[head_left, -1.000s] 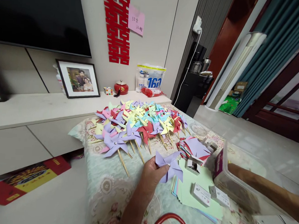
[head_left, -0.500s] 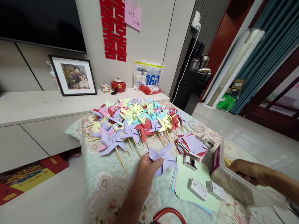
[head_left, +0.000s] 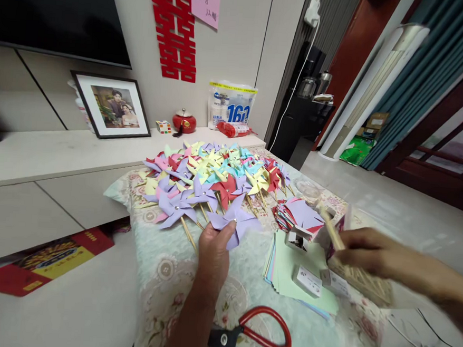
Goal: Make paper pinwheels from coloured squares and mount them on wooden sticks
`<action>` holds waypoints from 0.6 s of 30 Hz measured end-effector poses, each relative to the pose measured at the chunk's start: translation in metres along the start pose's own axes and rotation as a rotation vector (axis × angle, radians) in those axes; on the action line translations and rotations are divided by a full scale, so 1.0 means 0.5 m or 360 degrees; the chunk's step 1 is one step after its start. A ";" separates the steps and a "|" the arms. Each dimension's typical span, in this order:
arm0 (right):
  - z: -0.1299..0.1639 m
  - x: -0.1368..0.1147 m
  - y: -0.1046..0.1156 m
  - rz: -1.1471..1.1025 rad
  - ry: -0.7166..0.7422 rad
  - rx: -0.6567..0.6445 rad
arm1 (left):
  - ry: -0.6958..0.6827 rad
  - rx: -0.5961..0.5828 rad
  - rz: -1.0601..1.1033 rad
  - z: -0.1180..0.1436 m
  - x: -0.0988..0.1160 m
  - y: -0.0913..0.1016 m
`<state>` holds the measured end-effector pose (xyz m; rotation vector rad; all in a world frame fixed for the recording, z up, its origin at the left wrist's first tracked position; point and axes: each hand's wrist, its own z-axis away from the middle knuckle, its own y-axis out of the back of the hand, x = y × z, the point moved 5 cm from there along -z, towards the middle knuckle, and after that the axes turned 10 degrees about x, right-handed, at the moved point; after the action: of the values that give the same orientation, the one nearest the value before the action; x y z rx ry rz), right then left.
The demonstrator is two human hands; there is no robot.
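My left hand [head_left: 214, 251] pinches a purple paper pinwheel head [head_left: 236, 222] just above the flowered cloth, close to the near edge of a pile of finished pinwheels [head_left: 211, 180] on wooden sticks. My right hand [head_left: 368, 252] is blurred and grips a thin wooden stick [head_left: 329, 229], lifted over a clear plastic box [head_left: 361, 280] that holds more sticks.
A stack of coloured paper sheets [head_left: 294, 268] with small white boxes [head_left: 307, 280] lies between my hands. Cut paper squares [head_left: 298, 214] sit behind it. Red-handled scissors [head_left: 258, 331] lie at the near edge. A low cabinet [head_left: 58, 156] with a framed photo [head_left: 111, 106] stands to the left.
My right hand came out of the plastic box holding a stick and moved left. My left hand carried the purple pinwheel head slightly left, toward the pile.
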<state>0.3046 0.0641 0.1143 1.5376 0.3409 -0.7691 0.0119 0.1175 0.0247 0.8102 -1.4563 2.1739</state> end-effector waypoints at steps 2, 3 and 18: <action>0.019 -0.044 -0.098 0.0001 0.0072 -0.0212 | -0.0069 0.0037 0.0046 -0.001 0.012 0.002; 0.028 -0.067 -0.151 0.0001 0.0112 -0.0322 | -0.0099 0.0050 0.0056 -0.001 0.016 0.003; -0.038 -0.180 -0.203 -0.0859 0.0327 -0.0325 | -0.0023 -0.0061 -0.0122 0.005 0.004 -0.007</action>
<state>0.1802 0.1170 0.0943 1.3428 0.9848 -0.9571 0.0133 0.1166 0.0291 0.8558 -1.4456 2.0816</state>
